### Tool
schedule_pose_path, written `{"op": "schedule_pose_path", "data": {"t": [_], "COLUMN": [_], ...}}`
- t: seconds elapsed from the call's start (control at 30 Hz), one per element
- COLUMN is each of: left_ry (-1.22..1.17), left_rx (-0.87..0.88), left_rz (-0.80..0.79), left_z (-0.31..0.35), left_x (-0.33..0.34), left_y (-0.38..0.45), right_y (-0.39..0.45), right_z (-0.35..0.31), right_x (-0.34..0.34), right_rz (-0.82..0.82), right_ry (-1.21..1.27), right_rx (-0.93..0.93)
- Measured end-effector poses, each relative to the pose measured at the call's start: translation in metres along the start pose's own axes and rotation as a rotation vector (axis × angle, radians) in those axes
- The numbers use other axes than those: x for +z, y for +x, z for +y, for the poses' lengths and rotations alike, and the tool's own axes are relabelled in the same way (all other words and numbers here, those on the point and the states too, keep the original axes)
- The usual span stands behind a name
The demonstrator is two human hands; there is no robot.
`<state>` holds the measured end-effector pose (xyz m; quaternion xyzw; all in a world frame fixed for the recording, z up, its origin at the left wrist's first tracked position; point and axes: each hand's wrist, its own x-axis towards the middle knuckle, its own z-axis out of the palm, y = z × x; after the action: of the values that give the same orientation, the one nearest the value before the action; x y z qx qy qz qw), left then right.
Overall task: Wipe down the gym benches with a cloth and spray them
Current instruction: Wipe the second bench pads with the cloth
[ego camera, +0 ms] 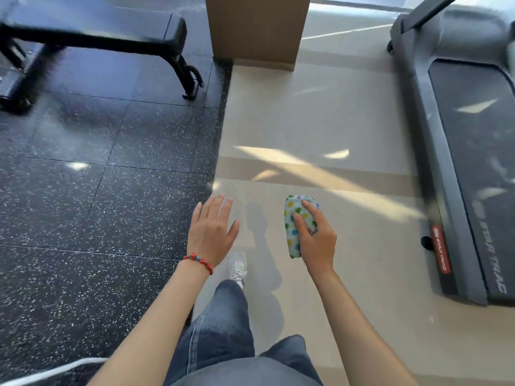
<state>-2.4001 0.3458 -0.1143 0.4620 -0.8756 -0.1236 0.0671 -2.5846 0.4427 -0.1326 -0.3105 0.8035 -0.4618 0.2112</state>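
Note:
A black padded gym bench [92, 26] stands at the top left on dark speckled rubber flooring, well ahead of both hands. My right hand [316, 238] is shut on a folded white cloth [292, 227] with coloured dots, held over the beige floor. My left hand [211, 232] hovers open with fingers spread and nothing in it; a red bead bracelet circles its wrist. No spray bottle is in view.
A treadmill [468, 162] runs along the right side. A brown wooden pillar [256, 29] rises at the top centre, at the seam between the rubber mat [97, 176] and the beige floor [320, 121]. My jeans and a white shoe [237, 267] show below.

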Motion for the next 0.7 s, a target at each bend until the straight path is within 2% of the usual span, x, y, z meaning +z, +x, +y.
{"op": "schedule_pose_path", "data": {"t": [0.2, 0.47, 0.7], "left_ry": [0.02, -0.016, 0.01], "left_rx": [0.016, -0.095, -0.178], "left_rz": [0.057, 0.042, 0.092], "left_z": [-0.048, -0.089, -0.123], "left_x": [-0.026, -0.041, -0.051], "left_y": [0.126, 0.254, 0.373], "right_y": [0.112, 0.244, 0.375], "right_z": [-0.052, -0.096, -0.132], "right_x": [0.06, 0.121, 0.177], "right_rz": [-0.014, -0.086, -0.177], "right_ry": [0.02, 0.005, 0.016], "right_rx": [0.01, -0.04, -0.087]}}
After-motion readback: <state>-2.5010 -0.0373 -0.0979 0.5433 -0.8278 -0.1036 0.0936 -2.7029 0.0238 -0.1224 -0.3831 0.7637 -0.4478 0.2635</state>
